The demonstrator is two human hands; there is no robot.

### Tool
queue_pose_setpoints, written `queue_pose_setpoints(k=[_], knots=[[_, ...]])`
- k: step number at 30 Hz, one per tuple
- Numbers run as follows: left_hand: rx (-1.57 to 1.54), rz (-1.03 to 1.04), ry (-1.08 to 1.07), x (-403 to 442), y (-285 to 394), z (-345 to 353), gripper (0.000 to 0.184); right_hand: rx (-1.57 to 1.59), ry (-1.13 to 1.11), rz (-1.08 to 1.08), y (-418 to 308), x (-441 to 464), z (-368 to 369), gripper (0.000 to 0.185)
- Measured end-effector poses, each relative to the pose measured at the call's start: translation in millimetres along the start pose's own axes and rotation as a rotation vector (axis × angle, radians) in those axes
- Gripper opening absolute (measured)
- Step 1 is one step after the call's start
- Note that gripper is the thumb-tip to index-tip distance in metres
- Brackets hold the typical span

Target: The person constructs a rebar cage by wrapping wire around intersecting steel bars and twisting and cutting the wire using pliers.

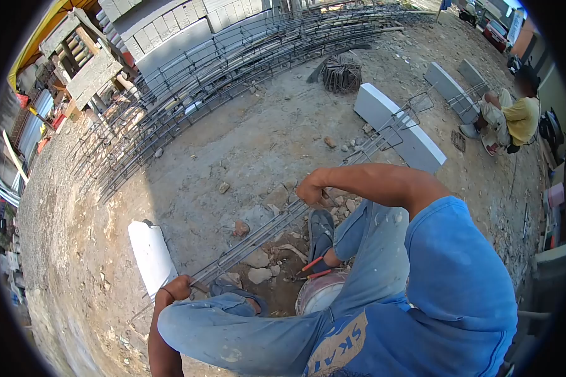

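A long, narrow rebar cage (258,234) runs diagonally in front of me, from the lower left to the upper right. My left hand (179,288) is closed around its near left end, beside a white block (149,254). Farther along the bars, my right hand (313,187) is closed on the cage with its fingers curled. The cage's far end lies over a long light-grey block (399,129). Red-handled pincers (314,266) lie between my feet, against a round whitish bucket (321,292). Their jaws are hard to make out.
Several long rebar cages (233,66) lie along a block stack (176,38) at the back. A bundle of bent steel ties (341,73) stands near them. Stones (260,275) litter the ground below my cage. A person in a yellow shirt (523,119) sits at the right.
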State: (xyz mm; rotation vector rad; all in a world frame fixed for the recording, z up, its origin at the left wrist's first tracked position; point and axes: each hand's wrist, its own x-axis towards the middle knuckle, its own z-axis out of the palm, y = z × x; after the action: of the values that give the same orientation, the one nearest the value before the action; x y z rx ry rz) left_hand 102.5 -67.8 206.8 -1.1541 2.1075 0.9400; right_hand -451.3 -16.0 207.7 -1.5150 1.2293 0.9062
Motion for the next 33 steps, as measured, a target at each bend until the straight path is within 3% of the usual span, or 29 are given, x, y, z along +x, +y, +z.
queue_pose_setpoints(k=[1,3,4,7,9,11,13,15,16,18,20,22,24,27,28,30,32,33], knots=[[0.002,-0.003,0.006,-1.5,-0.7,-6.7,0.042,-0.003,0.006,-0.001,-3.2,-2.6,-3.1,0.028],[0.060,0.002,-0.252,-0.9,-9.0,-17.8,0.038,0.032,-0.195,-0.031,-9.4,-2.5,-4.5,0.033],[-0.167,-0.002,-0.320,3.7,-24.2,-12.8,0.041,0.033,-0.196,-0.032,-8.7,4.1,-5.8,0.033],[-0.176,0.005,-0.374,13.8,-38.5,-10.1,0.043,0.055,-0.402,-0.158,-1.5,31.4,-18.2,0.036],[-0.188,0.124,-0.298,22.3,-40.8,-5.4,0.050,0.106,-0.394,-0.168,2.0,51.9,-29.2,0.042],[-0.408,0.127,-0.022,40.0,-54.3,0.9,0.057,0.158,-0.357,-0.120,1.1,51.3,-44.3,0.041],[-0.057,0.210,0.345,51.6,-57.5,-1.9,0.059,0.206,-0.341,-0.072,2.0,53.1,-52.5,0.040],[0.059,0.023,0.496,60.8,-56.2,-2.2,0.065,-0.286,0.302,-0.111,7.3,54.9,-63.3,0.051],[0.061,0.026,0.498,63.4,-55.3,-6.3,0.065,-0.286,0.306,-0.108,13.4,51.4,-68.1,0.051],[0.122,0.087,0.653,62.4,-58.9,-7.2,0.072,-0.270,0.669,-0.195,30.7,58.1,-68.7,0.065],[0.062,0.099,0.655,56.7,-66.8,-14.2,0.071,-0.059,0.973,-0.363,54.1,73.2,-73.0,0.072],[-0.065,0.086,0.611,45.9,-70.3,-30.9,0.068,0.095,1.032,-0.233,52.5,27.7,-71.8,0.068],[-0.016,0.084,0.568,12.1,-49.3,-55.2,0.059,0.109,1.176,-0.263,71.2,3.4,-54.3,0.064],[-0.094,0.026,0.541,-36.7,-24.5,-86.1,0.057,0.647,0.998,-0.322,94.9,-38.5,-12.5,0.056],[-0.112,0.026,0.579,-52.6,-11.9,-95.9,0.056,0.854,0.941,-0.360,97.8,-51.7,4.3,0.052],[-0.104,0.086,0.652,-88.3,22.1,-114.8,0.053,1.039,0.992,-0.207,81.8,-89.5,30.6,0.047],[-0.180,0.053,0.690,-126.9,74.3,-126.7,0.052,1.132,1.211,-0.248,79.3,-84.5,52.8,0.042],[-0.256,0.102,0.753,-139.1,95.1,-125.8,0.051,1.117,1.177,-0.281,72.9,-80.8,63.1,0.042]])
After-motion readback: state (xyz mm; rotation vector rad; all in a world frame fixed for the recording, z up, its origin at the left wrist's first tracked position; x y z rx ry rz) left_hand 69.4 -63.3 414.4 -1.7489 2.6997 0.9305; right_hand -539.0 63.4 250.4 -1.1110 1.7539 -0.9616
